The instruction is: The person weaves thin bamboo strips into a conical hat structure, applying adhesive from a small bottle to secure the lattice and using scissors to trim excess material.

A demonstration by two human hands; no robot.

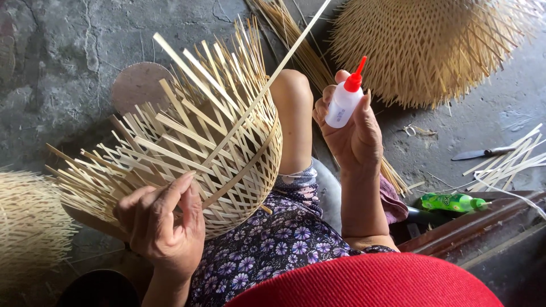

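On lap: light, springy basket (187, 153) pinched at its weave by left hand (162, 224); slick glue bottle (343, 102) clasped mid-body in right hand (355, 133).

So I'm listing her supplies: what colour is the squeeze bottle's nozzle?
Red, on a white squeeze bottle held in the right hand; head view.

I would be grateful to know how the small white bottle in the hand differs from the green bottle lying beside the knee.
The white bottle is held upright in the right hand; the green bottle lies on its side, untouched. The white bottle has a red pointed nozzle, while the green bottle has a green cap. The white bottle is opaque, the green bottle see-through. Both look like plastic.
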